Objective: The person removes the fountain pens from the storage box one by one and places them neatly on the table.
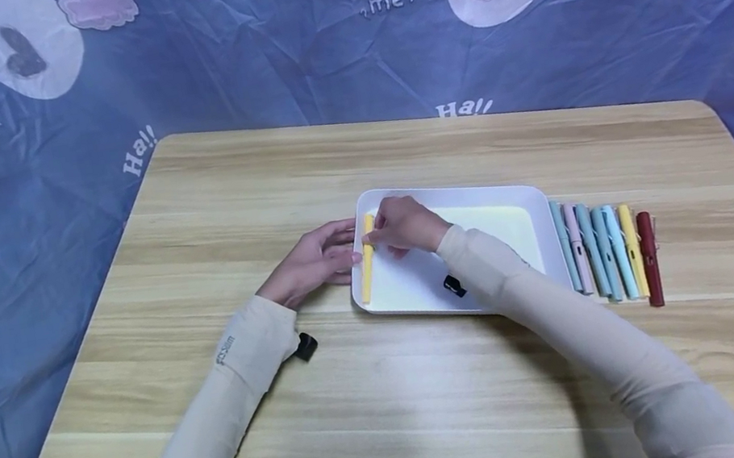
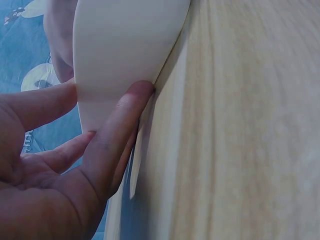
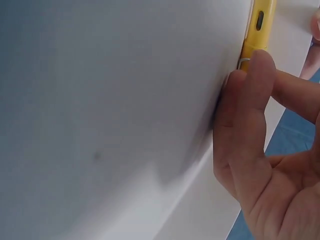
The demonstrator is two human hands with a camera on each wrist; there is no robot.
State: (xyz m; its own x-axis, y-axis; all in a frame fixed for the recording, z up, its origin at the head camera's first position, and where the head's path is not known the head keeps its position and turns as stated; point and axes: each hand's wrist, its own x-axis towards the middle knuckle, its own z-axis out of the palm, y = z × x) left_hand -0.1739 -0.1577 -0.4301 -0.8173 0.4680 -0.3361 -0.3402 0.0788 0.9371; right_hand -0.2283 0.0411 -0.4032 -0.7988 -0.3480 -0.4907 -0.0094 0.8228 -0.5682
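A yellow pen lies along the left inner side of a shallow white tray. My right hand reaches into the tray and pinches this pen near its upper part; in the right wrist view the fingertips cover part of the yellow pen. Outside the tray, my left hand touches the left wall with extended fingers. Up close in the left wrist view, the left hand has its fingertips against the tray's outer wall.
Just right of the tray, several pens lie side by side in blue, lilac and yellow, with a dark red pen at the end. Everything stands on a wooden table. A blue printed cloth hangs behind it.
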